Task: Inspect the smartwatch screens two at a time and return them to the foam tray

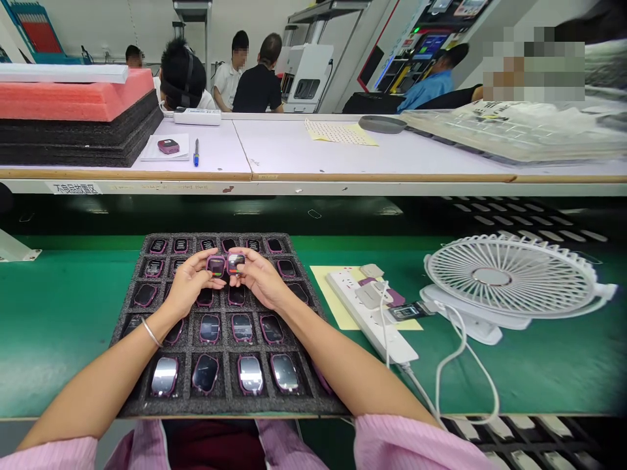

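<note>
Both hands are raised over a black foam tray (189, 403) whose square pockets hold several purple-framed smartwatch bodies, such as a watch (251, 375) in the front row. Between thumb and fingers, my left hand (189, 284) grips one watch body (215, 266). My right hand (262, 281) pinches another watch body (236, 263), close beside the first; its screen is lit with small coloured marks. Some tray watches at the back also show lit screens, while front ones look dark or reflective. My forearms hide part of the tray.
Right of the tray, a white power strip (375, 320) with plugs and cables lies on yellow paper (330, 297). A white fan (509, 277) stands farther right. The upper shelf (294, 160) carries foam sheets (73, 98), a pen (196, 153) and plastic trays (519, 134). Several people sit beyond.
</note>
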A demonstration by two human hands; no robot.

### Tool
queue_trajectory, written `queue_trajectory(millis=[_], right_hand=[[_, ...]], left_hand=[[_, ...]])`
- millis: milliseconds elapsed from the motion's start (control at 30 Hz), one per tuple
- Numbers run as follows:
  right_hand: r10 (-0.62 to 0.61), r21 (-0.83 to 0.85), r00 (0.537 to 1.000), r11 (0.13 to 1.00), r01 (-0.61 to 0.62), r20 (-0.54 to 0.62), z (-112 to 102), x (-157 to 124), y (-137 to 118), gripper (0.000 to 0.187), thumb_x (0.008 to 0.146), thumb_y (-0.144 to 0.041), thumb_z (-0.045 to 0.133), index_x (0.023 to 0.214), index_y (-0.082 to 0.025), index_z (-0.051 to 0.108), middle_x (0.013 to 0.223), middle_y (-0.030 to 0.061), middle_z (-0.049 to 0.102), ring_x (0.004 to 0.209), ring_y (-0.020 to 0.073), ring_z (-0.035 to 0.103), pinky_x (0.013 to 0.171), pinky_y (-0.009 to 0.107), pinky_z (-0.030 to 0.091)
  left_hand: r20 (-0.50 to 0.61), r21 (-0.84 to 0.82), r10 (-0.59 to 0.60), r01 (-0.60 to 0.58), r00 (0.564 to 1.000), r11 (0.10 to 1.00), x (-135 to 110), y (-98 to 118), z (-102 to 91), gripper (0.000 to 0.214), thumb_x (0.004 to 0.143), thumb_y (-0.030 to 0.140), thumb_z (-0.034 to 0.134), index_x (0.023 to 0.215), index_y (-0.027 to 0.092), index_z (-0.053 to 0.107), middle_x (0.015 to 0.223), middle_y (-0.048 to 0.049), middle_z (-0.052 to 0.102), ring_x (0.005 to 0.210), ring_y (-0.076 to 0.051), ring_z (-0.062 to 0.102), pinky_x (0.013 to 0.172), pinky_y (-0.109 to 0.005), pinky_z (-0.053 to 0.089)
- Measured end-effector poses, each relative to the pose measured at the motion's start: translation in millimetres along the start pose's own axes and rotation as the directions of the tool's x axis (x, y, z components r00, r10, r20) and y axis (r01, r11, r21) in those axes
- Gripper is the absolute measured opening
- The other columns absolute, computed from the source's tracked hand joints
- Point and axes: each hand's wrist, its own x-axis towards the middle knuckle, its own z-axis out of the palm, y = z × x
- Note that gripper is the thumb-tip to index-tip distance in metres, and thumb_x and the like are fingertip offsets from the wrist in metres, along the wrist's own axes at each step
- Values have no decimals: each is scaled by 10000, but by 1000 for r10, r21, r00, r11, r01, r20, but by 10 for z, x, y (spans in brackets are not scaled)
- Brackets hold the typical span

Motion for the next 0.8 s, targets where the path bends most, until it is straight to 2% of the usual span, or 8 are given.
queue_trajectory(millis=[133, 333, 433, 533, 667, 800], right_hand=[[3, 36, 1000, 999, -2, -10, -2, 29, 13, 313, 874, -394, 599, 1104, -183, 614, 713, 28, 685, 595, 171, 662, 563, 288, 473], [-48, 49, 999, 998, 48, 1, 58, 64, -128, 347, 831, -420, 664, 1099, -206, 616, 796, 26, 714, 572, 157, 657, 547, 284, 482], [-107, 44, 993, 994, 105, 48, 139, 114, -385, 318, 826, -417, 654, 1060, -205, 612, 844, 39, 724, 567, 154, 651, 548, 288, 490], [-177, 3, 975, 984, 178, 134, 259, 173, -737, 306, 831, -372, 631, 1086, -207, 599, 875, 42, 716, 592, 151, 652, 573, 295, 503], [-290, -75, 927, 946, 315, 239, 449, 245, -1197, 376, 758, -240, 670, 1125, -225, 588, 922, 18, 694, 648, 142, 661, 622, 291, 515], [-384, -109, 871, 895, 433, 306, 615, 303, -1538, 488, 683, -169, 715, 1148, -240, 586, 919, -10, 673, 704, 144, 678, 681, 289, 535]], left_hand=[[-5, -6, 12, -12, 1000, 1000, 4, -2, 1, 503, 671, 167, 641, 1172, 178, 593, 1021, -40, 686, 660, -149, 723, 694, -318, 610], [13, -45, 48, -48, 999, 998, -2, 148, 27, 553, 659, 162, 644, 1208, 176, 573, 963, -25, 698, 674, -139, 715, 709, -298, 598], [20, -23, 124, -123, 992, 992, 21, 378, 58, 583, 672, 159, 645, 1250, 176, 573, 998, -34, 698, 687, -132, 711, 725, -302, 599], [42, 35, 255, -256, 966, 966, 69, 691, 111, 622, 684, 151, 659, 1298, 180, 563, 1041, -45, 692, 697, -120, 704, 731, -289, 597], [78, 76, 437, -442, 896, 894, 142, 1121, 214, 656, 683, 128, 675, 1326, 174, 553, 1030, -49, 687, 688, -103, 689, 718, -257, 587], [80, 63, 548, -553, 833, 831, 188, 1459, 311, 670, 673, 115, 691, 1326, 183, 553, 964, -25, 679, 703, -104, 678, 721, -244, 582]])
